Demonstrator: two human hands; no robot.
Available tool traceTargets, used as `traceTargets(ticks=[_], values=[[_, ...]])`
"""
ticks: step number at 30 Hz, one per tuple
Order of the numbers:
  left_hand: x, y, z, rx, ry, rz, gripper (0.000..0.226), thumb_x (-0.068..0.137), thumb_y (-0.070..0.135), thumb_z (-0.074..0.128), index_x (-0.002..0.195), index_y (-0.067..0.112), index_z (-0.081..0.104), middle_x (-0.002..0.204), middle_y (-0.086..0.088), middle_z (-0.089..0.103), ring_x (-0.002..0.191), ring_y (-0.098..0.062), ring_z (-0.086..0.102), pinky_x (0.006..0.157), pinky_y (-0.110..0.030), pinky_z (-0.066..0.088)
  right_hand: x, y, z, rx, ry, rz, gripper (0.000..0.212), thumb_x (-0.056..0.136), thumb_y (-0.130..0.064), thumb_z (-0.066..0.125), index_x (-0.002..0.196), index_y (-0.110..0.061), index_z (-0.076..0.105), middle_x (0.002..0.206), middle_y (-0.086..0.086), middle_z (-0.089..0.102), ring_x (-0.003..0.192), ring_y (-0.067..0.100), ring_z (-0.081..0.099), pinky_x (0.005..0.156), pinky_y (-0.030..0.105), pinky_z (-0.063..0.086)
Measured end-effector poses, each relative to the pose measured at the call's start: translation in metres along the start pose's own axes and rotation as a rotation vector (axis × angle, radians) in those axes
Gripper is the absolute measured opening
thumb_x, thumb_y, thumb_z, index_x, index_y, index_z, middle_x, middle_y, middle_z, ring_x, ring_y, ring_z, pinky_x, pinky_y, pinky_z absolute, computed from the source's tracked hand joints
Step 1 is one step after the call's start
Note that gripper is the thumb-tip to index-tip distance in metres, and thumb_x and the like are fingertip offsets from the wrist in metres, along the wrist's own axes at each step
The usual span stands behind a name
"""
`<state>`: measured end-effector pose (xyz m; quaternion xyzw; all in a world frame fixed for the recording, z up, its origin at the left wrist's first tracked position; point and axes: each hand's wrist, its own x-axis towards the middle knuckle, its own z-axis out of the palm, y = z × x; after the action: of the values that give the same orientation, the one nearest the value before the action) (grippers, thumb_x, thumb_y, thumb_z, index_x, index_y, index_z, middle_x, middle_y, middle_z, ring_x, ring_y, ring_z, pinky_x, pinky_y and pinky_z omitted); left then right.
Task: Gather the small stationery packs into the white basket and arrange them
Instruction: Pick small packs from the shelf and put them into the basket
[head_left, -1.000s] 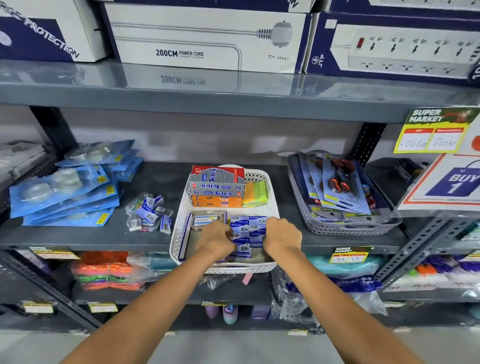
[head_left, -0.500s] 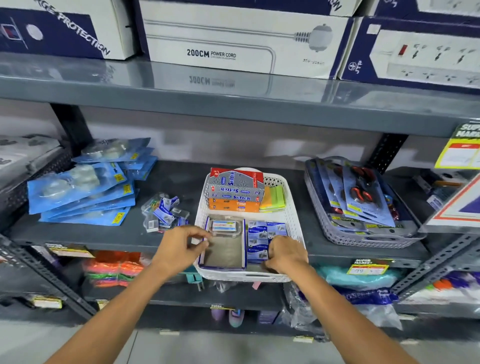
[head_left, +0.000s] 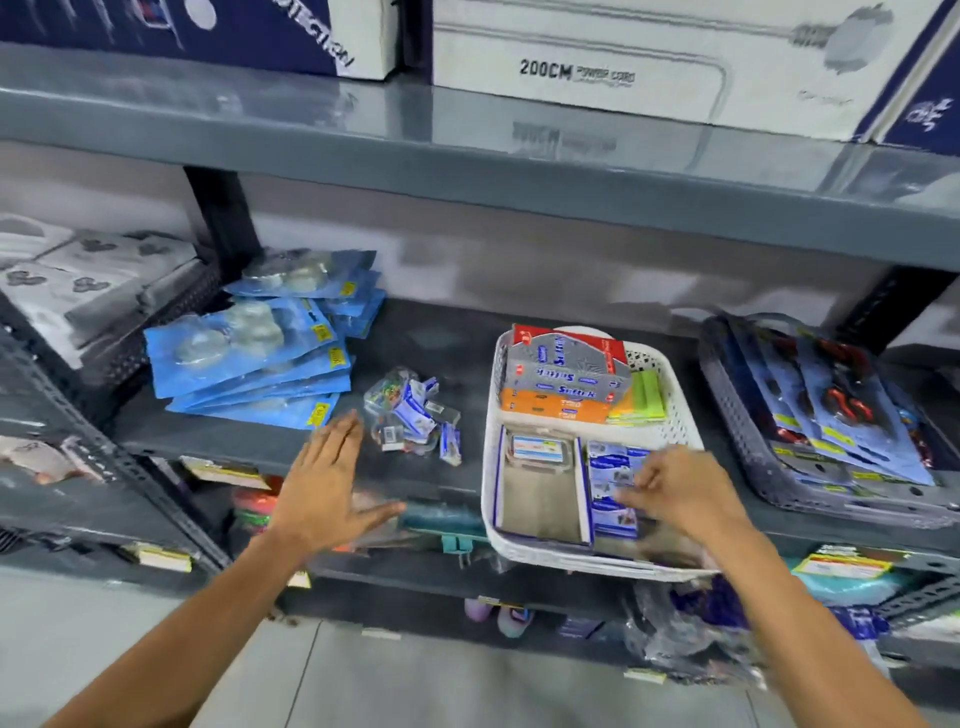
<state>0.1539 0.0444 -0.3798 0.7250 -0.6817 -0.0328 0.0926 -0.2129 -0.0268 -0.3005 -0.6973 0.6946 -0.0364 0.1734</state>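
A white basket sits on the dark middle shelf. Inside it are a grey and orange box stack at the back, green pads, a shallow open box and a row of small blue packs. My right hand rests over the blue packs, fingers curled and touching them; whether it grips one is unclear. A loose pile of small stationery packs lies on the shelf left of the basket. My left hand hovers flat, fingers spread, just left of and below that pile, holding nothing.
Blue blister cards are stacked at the left. A grey basket of scissors packs stands at the right. Power cord boxes fill the shelf above. More goods and price tags sit on the lower shelf.
My left hand left the basket's left rim and moved left toward the loose pile, opening flat. The camera view swung left. My right hand stayed at the blue packs.
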Motion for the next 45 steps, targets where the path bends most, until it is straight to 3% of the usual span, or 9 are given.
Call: traceTargets(ticks=[2, 5, 9, 16, 25, 35, 38, 41, 45], values=[[0.011, -0.011, 0.008, 0.094, -0.093, -0.021, 0.144, 0.049, 0.102, 0.008, 0.152, 0.001, 0.002, 0.162, -0.014, -0.005, 0.150, -0.027, -0.005, 0.122, -0.039, -0.004, -0.001, -0.027, -0.005, 0.075, 0.075, -0.081, 0.030, 0.071, -0.038, 0.078, 0.058, -0.020, 0.059, 0.060, -0.006, 0.060, 0.063, 0.014, 0.059, 0.059, 0.023, 0.037], [0.031, -0.010, 0.017, 0.146, -0.126, -0.035, 0.152, 0.043, 0.105, 0.012, 0.150, -0.002, -0.006, 0.160, -0.016, -0.013, 0.148, -0.027, -0.017, 0.119, -0.042, -0.015, -0.001, -0.072, 0.002, 0.172, 0.098, -0.236, 0.023, 0.076, -0.034, 0.075, 0.066, -0.017, 0.064, 0.067, -0.002, 0.067, 0.063, 0.012, 0.062, 0.061, 0.021, 0.047], [0.051, 0.002, 0.030, 0.107, -0.104, -0.070, 0.156, 0.040, 0.106, 0.015, 0.150, -0.003, -0.003, 0.161, -0.018, -0.009, 0.148, -0.027, -0.015, 0.120, -0.045, -0.013, 0.014, -0.131, 0.026, 0.266, 0.053, -0.350, 0.023, 0.079, -0.028, 0.073, 0.080, -0.006, 0.069, 0.081, 0.010, 0.073, 0.080, 0.025, 0.068, 0.082, 0.036, 0.052], [0.058, -0.016, 0.049, 0.027, -0.083, -0.035, 0.154, 0.044, 0.107, 0.020, 0.149, 0.000, -0.015, 0.161, -0.014, -0.010, 0.149, -0.023, -0.009, 0.122, -0.042, -0.004, 0.049, -0.197, 0.064, -0.106, -0.164, -0.305, 0.023, 0.081, -0.021, 0.070, 0.089, 0.000, 0.063, 0.099, 0.019, 0.067, 0.092, 0.034, 0.064, 0.065, 0.029, 0.041], [0.063, -0.023, 0.053, 0.137, -0.119, -0.023, 0.152, 0.046, 0.107, 0.012, 0.148, -0.002, -0.011, 0.160, -0.019, -0.004, 0.149, -0.028, -0.008, 0.122, -0.043, -0.007, 0.072, -0.213, 0.085, -0.148, -0.317, -0.193, 0.039, 0.079, -0.002, 0.067, 0.117, 0.002, 0.059, 0.124, 0.017, 0.060, 0.112, 0.030, 0.059, 0.089, 0.032, 0.049], [0.064, -0.024, 0.056, 0.130, -0.101, -0.025, 0.152, 0.045, 0.107, 0.013, 0.149, 0.000, -0.012, 0.160, -0.016, -0.007, 0.149, -0.027, -0.009, 0.122, -0.041, -0.006, 0.075, -0.215, 0.080, -0.083, -0.221, -0.162, 0.034, 0.083, 0.002, 0.061, 0.116, 0.001, 0.059, 0.121, 0.017, 0.060, 0.109, 0.031, 0.060, 0.086, 0.033, 0.049], [0.064, -0.025, 0.056, 0.139, -0.109, -0.028, 0.150, 0.045, 0.107, 0.012, 0.147, 0.001, -0.016, 0.160, -0.015, -0.008, 0.149, -0.026, -0.011, 0.121, -0.041, -0.008, 0.069, -0.213, 0.069, -0.056, -0.099, -0.204, 0.036, 0.079, 0.004, 0.064, 0.114, 0.001, 0.056, 0.115, 0.020, 0.062, 0.103, 0.035, 0.062, 0.075, 0.034, 0.047], [0.064, -0.025, 0.058, 0.135, -0.107, -0.037, 0.151, 0.044, 0.108, 0.012, 0.147, 0.001, -0.015, 0.160, -0.015, -0.007, 0.149, -0.027, -0.010, 0.122, -0.040, -0.007, 0.063, -0.209, 0.066, 0.083, 0.023, -0.323, 0.036, 0.073, -0.005, 0.074, 0.103, -0.007, 0.053, 0.101, 0.015, 0.066, 0.091, 0.034, 0.063, 0.062, 0.031, 0.040], [0.064, -0.025, 0.059, 0.131, -0.109, -0.037, 0.152, 0.044, 0.107, 0.011, 0.149, 0.000, -0.011, 0.161, -0.015, -0.006, 0.149, -0.026, -0.009, 0.122, -0.040, -0.006, 0.055, -0.208, 0.076, 0.239, -0.015, -0.367, 0.029, 0.069, -0.021, 0.079, 0.087, -0.014, 0.058, 0.090, 0.007, 0.068, 0.083, 0.028, 0.062, 0.064, 0.033, 0.045]])
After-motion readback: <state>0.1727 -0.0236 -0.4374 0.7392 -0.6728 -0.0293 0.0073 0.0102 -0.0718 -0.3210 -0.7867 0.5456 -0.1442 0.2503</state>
